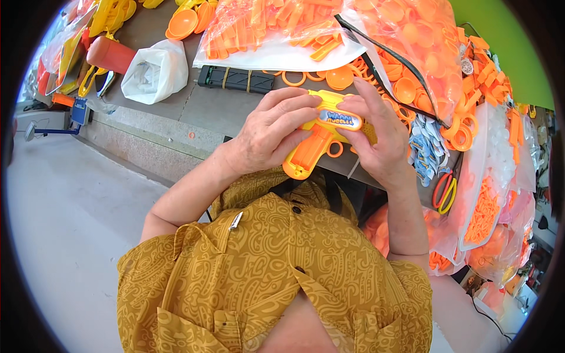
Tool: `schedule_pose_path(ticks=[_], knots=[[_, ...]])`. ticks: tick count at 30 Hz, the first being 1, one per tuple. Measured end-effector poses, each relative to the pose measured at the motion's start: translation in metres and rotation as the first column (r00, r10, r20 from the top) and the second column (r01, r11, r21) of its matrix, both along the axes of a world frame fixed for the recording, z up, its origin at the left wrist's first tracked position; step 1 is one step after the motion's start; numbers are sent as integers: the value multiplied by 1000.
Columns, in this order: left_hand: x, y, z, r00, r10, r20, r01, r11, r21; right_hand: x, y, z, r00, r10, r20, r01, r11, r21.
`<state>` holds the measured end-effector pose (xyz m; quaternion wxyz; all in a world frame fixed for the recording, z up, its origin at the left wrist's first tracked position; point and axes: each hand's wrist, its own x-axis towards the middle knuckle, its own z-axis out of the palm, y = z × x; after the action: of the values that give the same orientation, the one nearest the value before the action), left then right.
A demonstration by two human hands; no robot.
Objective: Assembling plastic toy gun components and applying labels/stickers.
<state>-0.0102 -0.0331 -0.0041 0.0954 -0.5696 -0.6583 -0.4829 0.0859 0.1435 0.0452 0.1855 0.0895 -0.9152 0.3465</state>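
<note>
A yellow and orange toy gun [308, 152] is held between both hands above the near edge of the workbench. Its orange handle points down toward me, and the handle's side appears hollow. My left hand [272, 127] grips the yellow body from the left, fingers bent over its top. From the other side, my right hand [378, 136] pinches the body, with its thumb and fingers around an oval printed sticker [341, 120]. Just beyond my left hand lies a black ridged block [235, 80] with rubber bands around it.
Bags of orange parts [247, 29] cover the back of the bench [203, 112]. Loose stickers [426, 147] lie right of my right hand, beside red-and-yellow-handled scissors [445, 192]. A white plastic bag [155, 72] stands at left near a red cylinder [110, 54]. Orange rings [465, 132] lie at right.
</note>
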Motion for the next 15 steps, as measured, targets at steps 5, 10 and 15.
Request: schedule_pose_path(ticks=[5, 10, 15], knots=[[0, 0, 0, 1000, -3, -16, 3, 1000, -11, 2, 2, 1, 1000, -5, 23, 6, 1000, -22], [1, 0, 0, 1000, 7, -28, -8, 1000, -21, 1, 1, 0, 1000, -6, 13, 6, 1000, -16], [1, 0, 4, 999, 19, -45, -22, 996, -86, -1, 1, -3, 1000, 5, -28, -5, 1000, -4]])
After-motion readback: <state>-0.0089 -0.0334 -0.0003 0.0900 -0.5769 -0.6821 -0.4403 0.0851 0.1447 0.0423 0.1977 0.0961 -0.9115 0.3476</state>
